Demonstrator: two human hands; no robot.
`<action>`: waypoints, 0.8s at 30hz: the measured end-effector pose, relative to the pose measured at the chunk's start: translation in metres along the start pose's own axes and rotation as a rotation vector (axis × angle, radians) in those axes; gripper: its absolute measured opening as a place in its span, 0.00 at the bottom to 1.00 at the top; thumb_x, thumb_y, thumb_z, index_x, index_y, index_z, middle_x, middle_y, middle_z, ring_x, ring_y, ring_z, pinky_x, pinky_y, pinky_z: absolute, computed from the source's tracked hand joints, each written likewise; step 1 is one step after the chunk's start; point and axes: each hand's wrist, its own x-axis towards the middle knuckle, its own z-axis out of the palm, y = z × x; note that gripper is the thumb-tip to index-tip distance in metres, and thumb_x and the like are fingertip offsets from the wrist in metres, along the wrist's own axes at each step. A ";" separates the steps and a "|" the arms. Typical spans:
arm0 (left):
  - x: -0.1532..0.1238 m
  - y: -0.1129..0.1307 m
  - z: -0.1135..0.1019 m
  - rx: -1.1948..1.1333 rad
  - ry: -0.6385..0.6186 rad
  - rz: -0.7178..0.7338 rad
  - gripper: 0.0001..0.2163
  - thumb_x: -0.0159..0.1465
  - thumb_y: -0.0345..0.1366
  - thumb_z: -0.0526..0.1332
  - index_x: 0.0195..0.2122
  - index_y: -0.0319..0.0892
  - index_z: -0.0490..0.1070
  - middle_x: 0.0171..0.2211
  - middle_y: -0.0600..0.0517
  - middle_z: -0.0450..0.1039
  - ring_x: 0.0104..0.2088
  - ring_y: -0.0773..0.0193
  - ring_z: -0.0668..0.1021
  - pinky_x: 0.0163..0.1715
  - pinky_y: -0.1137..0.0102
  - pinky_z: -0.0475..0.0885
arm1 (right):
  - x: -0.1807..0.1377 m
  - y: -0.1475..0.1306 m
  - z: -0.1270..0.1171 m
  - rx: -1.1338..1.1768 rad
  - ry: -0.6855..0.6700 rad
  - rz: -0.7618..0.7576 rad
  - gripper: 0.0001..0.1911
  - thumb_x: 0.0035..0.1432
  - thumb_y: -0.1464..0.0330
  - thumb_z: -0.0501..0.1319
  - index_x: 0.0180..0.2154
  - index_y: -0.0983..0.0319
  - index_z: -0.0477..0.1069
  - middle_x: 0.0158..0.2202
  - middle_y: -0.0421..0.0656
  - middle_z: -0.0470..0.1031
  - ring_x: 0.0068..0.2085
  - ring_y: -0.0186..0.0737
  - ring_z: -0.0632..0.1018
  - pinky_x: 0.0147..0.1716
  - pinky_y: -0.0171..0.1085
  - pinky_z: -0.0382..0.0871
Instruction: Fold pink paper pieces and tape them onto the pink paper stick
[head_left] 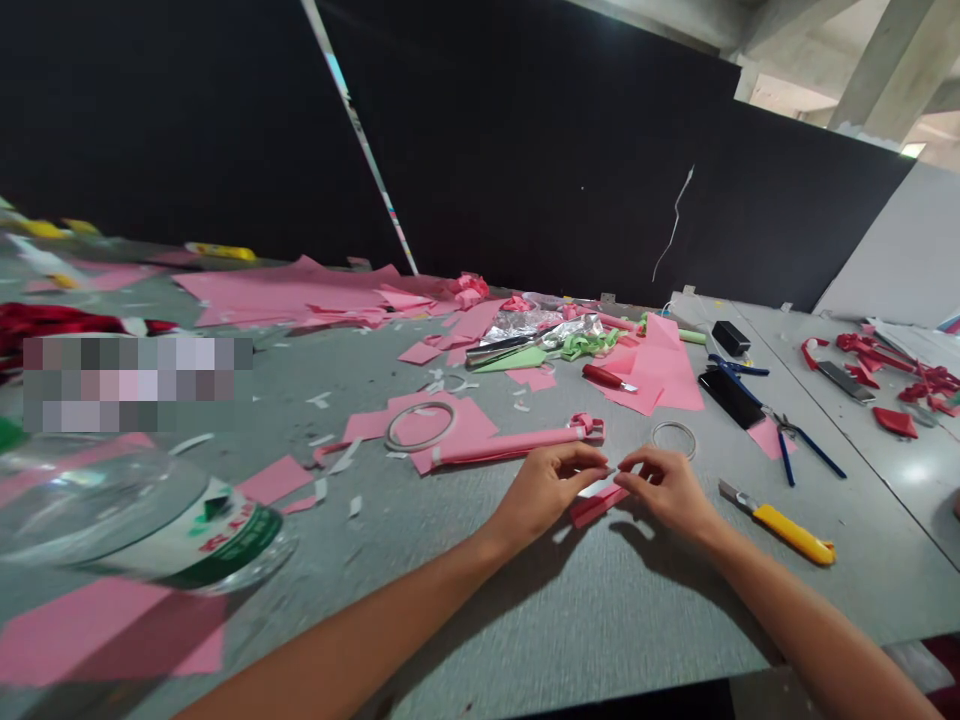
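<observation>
My left hand and my right hand meet over a small folded strip of pink paper on the grey table. Both pinch it with curled fingertips, and a bit of white tape or paper shows between them. Just behind my left hand lies a long rolled pink paper stem ending in a small pink curl. A clear tape ring lies just behind my right hand.
A yellow utility knife lies right of my right hand, blue pliers and a black box beyond. A clear plastic bottle lies at the left. Pink sheets, foil, a red knife and another tape ring litter the table.
</observation>
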 end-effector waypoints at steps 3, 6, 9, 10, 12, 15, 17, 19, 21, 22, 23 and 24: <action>-0.002 -0.001 0.002 0.013 -0.025 0.014 0.09 0.60 0.42 0.71 0.36 0.43 0.85 0.37 0.46 0.87 0.40 0.52 0.85 0.47 0.58 0.78 | -0.001 0.001 0.002 0.044 -0.012 0.027 0.06 0.65 0.66 0.68 0.36 0.59 0.82 0.30 0.43 0.80 0.27 0.37 0.75 0.26 0.36 0.65; -0.002 -0.003 0.004 0.020 -0.038 0.020 0.08 0.60 0.41 0.71 0.36 0.43 0.85 0.37 0.45 0.86 0.40 0.52 0.85 0.47 0.58 0.78 | -0.001 0.002 0.000 0.033 -0.030 0.012 0.06 0.65 0.67 0.68 0.35 0.59 0.82 0.29 0.42 0.80 0.28 0.37 0.75 0.28 0.36 0.66; -0.003 -0.003 0.005 0.014 -0.048 0.013 0.08 0.60 0.41 0.70 0.36 0.42 0.85 0.36 0.45 0.86 0.40 0.52 0.85 0.47 0.58 0.78 | -0.001 0.000 -0.001 0.009 -0.044 -0.003 0.06 0.66 0.68 0.66 0.36 0.59 0.82 0.31 0.42 0.80 0.30 0.38 0.75 0.31 0.36 0.67; -0.003 -0.003 0.005 0.013 -0.047 0.011 0.08 0.60 0.41 0.70 0.35 0.42 0.85 0.36 0.45 0.86 0.39 0.52 0.85 0.47 0.58 0.79 | -0.001 0.000 -0.002 0.011 -0.047 -0.001 0.06 0.66 0.68 0.66 0.36 0.59 0.82 0.31 0.42 0.81 0.30 0.37 0.76 0.31 0.36 0.68; -0.003 -0.003 0.005 0.009 -0.042 0.011 0.08 0.60 0.41 0.70 0.36 0.42 0.85 0.36 0.45 0.86 0.39 0.52 0.85 0.47 0.58 0.79 | -0.001 -0.001 -0.002 0.023 -0.049 0.001 0.05 0.65 0.68 0.67 0.36 0.60 0.82 0.32 0.43 0.81 0.30 0.37 0.76 0.31 0.36 0.68; -0.003 -0.003 0.005 -0.008 -0.038 0.010 0.08 0.60 0.41 0.71 0.36 0.42 0.85 0.36 0.45 0.86 0.39 0.52 0.85 0.47 0.58 0.80 | -0.001 -0.001 -0.001 0.030 -0.053 0.014 0.04 0.65 0.67 0.68 0.37 0.59 0.82 0.33 0.43 0.82 0.30 0.37 0.76 0.31 0.36 0.68; -0.004 -0.003 0.005 -0.022 -0.040 0.004 0.07 0.60 0.40 0.71 0.35 0.43 0.85 0.35 0.45 0.86 0.39 0.52 0.85 0.47 0.58 0.80 | -0.001 -0.001 -0.001 0.025 -0.052 0.035 0.05 0.65 0.66 0.68 0.37 0.59 0.81 0.32 0.43 0.81 0.29 0.37 0.76 0.29 0.36 0.68; -0.004 -0.003 0.005 -0.029 -0.040 -0.002 0.07 0.60 0.39 0.72 0.35 0.43 0.85 0.35 0.46 0.86 0.38 0.52 0.86 0.47 0.58 0.81 | -0.001 -0.002 -0.001 0.025 -0.044 0.051 0.05 0.65 0.66 0.67 0.37 0.59 0.81 0.31 0.43 0.81 0.28 0.37 0.75 0.28 0.36 0.67; -0.005 -0.003 0.005 -0.031 -0.040 -0.004 0.07 0.60 0.40 0.72 0.35 0.43 0.85 0.35 0.46 0.86 0.39 0.52 0.86 0.47 0.57 0.81 | -0.001 -0.003 -0.001 0.030 -0.041 0.053 0.06 0.65 0.65 0.67 0.37 0.59 0.81 0.31 0.43 0.81 0.28 0.37 0.75 0.28 0.37 0.67; -0.004 -0.003 0.006 -0.031 -0.038 -0.003 0.07 0.60 0.40 0.72 0.35 0.43 0.85 0.35 0.45 0.86 0.39 0.51 0.86 0.47 0.56 0.81 | -0.001 -0.003 -0.001 0.029 -0.042 0.047 0.06 0.66 0.65 0.67 0.37 0.59 0.81 0.31 0.42 0.81 0.28 0.37 0.75 0.28 0.37 0.67; -0.004 -0.004 0.006 -0.030 -0.038 -0.003 0.08 0.60 0.41 0.72 0.35 0.42 0.85 0.35 0.45 0.86 0.39 0.51 0.86 0.47 0.56 0.81 | -0.001 -0.004 -0.001 0.025 -0.045 0.037 0.06 0.66 0.65 0.66 0.36 0.59 0.81 0.31 0.42 0.80 0.29 0.37 0.75 0.29 0.37 0.67; -0.004 -0.004 0.006 -0.031 -0.037 -0.006 0.08 0.60 0.41 0.72 0.35 0.42 0.85 0.35 0.45 0.86 0.38 0.51 0.86 0.46 0.56 0.81 | -0.002 -0.005 -0.002 0.018 -0.047 0.025 0.07 0.66 0.65 0.66 0.35 0.59 0.80 0.31 0.42 0.80 0.29 0.38 0.75 0.29 0.37 0.67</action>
